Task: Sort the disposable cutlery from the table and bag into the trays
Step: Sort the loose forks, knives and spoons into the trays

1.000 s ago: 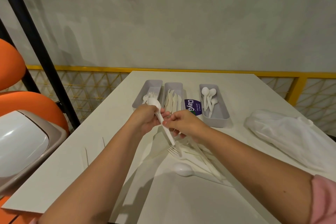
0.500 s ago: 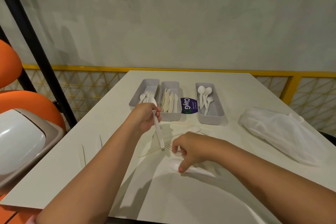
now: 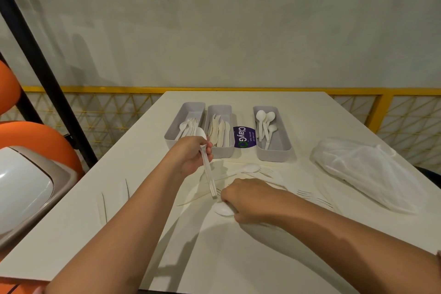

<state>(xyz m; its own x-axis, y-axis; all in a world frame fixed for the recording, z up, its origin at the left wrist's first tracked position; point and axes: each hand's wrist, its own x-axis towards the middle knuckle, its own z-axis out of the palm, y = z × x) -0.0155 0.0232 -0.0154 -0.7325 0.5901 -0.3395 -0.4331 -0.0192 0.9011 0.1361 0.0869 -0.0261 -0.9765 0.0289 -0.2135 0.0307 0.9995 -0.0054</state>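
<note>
Left hand point(image 3: 191, 156) gripping held spoons point(image 3: 207, 169) upright, bowls up, count unclear. Right hand point(image 3: 248, 200) curled down, pinching near spoon point(image 3: 223, 210) flat on table point(image 3: 95, 234). Best lifted by the neck, stacked with the held ones, then dropped into spoon tray point(image 3: 274, 157) far right. Loose forks point(image 3: 310, 196) and another spoon point(image 3: 250, 168) close by, easy to snag. Bag point(image 3: 365, 174) right.
</note>
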